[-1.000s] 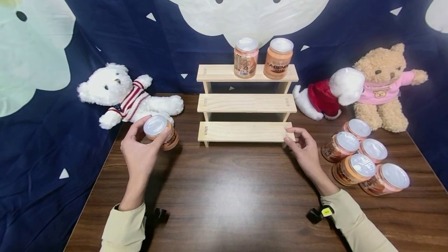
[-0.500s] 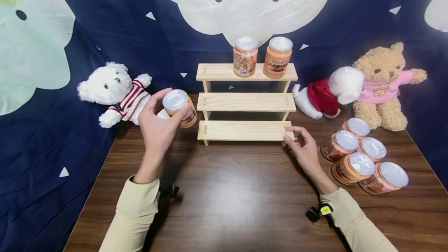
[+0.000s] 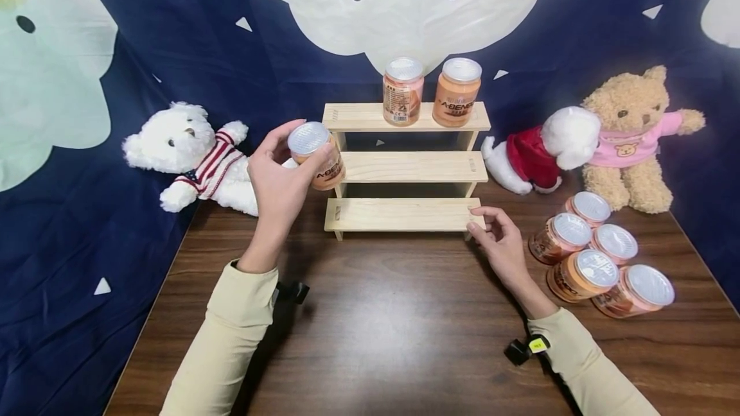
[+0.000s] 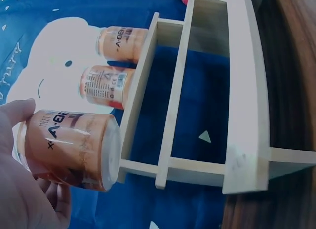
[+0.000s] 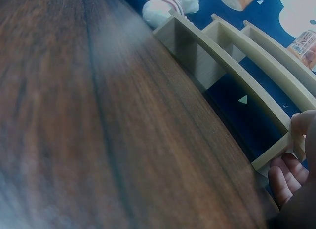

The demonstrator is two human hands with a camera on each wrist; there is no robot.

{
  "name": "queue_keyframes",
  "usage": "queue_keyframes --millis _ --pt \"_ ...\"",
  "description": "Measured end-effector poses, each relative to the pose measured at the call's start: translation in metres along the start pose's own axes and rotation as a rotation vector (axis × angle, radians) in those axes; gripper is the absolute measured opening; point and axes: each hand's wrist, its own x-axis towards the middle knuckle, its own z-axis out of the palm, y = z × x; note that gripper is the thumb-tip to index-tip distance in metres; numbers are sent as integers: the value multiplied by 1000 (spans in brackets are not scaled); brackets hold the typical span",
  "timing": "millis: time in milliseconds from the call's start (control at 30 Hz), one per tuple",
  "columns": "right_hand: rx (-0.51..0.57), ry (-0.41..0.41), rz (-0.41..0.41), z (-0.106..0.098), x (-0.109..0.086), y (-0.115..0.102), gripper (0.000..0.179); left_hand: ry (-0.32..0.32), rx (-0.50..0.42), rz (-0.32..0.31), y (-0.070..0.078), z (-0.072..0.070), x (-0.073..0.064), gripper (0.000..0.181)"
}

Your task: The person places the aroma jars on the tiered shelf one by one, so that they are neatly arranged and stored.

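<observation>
Over the brown table (image 3: 381,326), left hand (image 3: 280,178) curls round a jar (image 4: 69,150), right hand (image 3: 502,246) pinches the rack (image 3: 407,167)

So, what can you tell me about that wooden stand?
The stand looks like pale wood: three planks stepped upward toward the back, on end supports. It stands upright on the brown table. Two jars rest on the top plank; the right grip pinches the bottom plank's right end. Whether the held jar touches it is unclear.

The person wears long cream cloth sleeves (image 3: 231,339); by the right cuff (image 3: 556,327) sit a small black box (image 3: 516,352) and square yellow tag (image 3: 538,344).
</observation>
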Motion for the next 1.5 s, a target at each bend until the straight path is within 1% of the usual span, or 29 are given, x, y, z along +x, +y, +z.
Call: queue_keyframes --millis 167,300,467,733,967,1167,1300,1400,1500 --pt "-4 -2 -1 0 0 0 28 2 -3 12 3 10 11 53" --pt "-6 -5 -3 0 0 1 28 15 10 26 6 20 21 54" --pt "-2 -5 -11 0 0 1 27 24 0 38 8 32 33 54" --pt "7 -6 -6 0 0 1 28 35 -9 -8 2 46 44 58" --pt "13 -4 -11 0 1 1 27 33 0 -3 -4 58 55 60" --pt "36 -8 -3 1 0 2 30 4 29 -7 -6 65 61 63" --pt "50 -12 -5 1 0 2 30 -5 14 -4 -9 70 66 63" --pt "59 -13 -12 1 0 2 29 -14 1 -20 -10 75 70 63" --pt "61 -12 -15 1 0 2 29 -37 5 -52 -10 79 76 64"
